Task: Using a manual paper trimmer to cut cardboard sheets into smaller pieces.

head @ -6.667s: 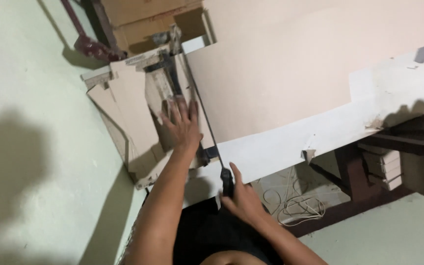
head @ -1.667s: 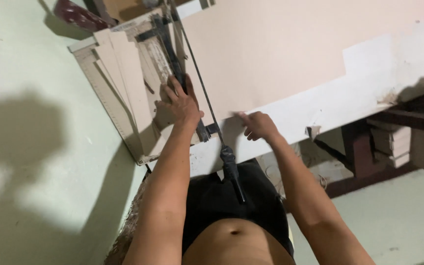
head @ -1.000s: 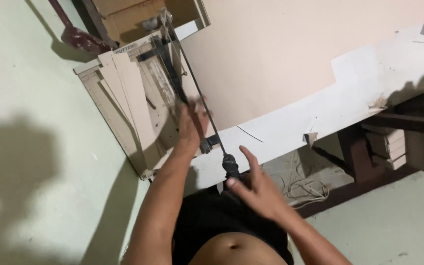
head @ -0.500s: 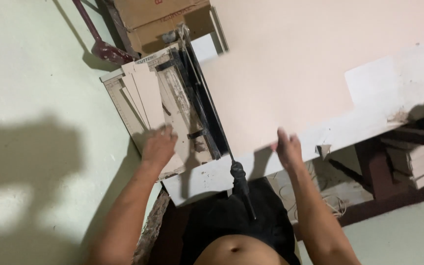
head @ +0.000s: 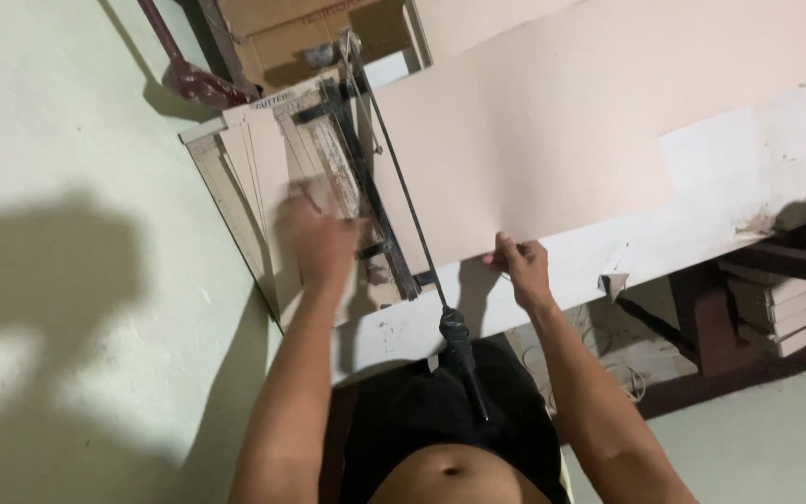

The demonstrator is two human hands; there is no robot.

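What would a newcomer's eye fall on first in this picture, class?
A large pale pink sheet fills the upper right, lying across a white table. At its near edge the right hand pinches the sheet, while the left hand rests on the lever cutter at centre left, whose long black-handled blade arm slants toward the person.

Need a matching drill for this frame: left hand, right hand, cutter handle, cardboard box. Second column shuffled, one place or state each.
Things:
1. left hand
2. right hand
3. cutter handle
4. cardboard box

Places or states:
A. at the top of the view, beyond the cutter
B. pinching the near edge of the large pale sheet
C. black, hanging off the table's near edge, untouched
D. blurred, over the cutter's bed

Pairs: 1-D, 2-B, 3-C, 4-A
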